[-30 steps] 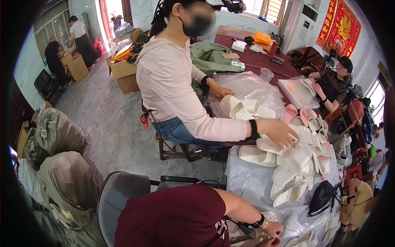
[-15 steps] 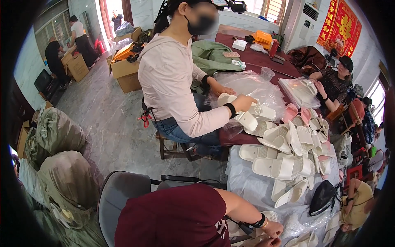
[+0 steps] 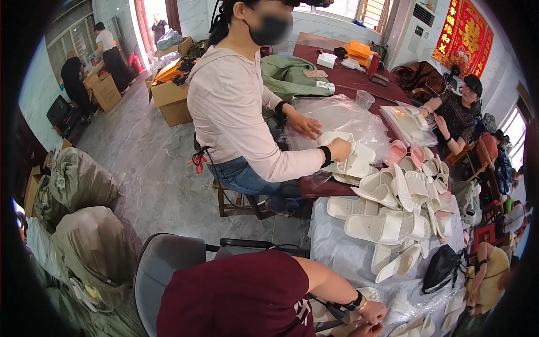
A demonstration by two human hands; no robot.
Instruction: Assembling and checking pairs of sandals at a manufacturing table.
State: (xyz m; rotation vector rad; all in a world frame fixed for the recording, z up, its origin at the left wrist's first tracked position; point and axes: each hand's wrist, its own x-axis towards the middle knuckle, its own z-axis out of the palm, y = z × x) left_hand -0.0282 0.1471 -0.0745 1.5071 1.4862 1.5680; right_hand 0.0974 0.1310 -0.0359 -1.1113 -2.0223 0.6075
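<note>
Sitting close together at the bottom edge, right of centre in the head view: left hand (image 3: 371, 312), fingers bent, and right hand (image 3: 367, 331), partly cut off, can't tell if either's gripping anything. White slippers (image 3: 428, 325) lie around them, more piled higher up.
</note>
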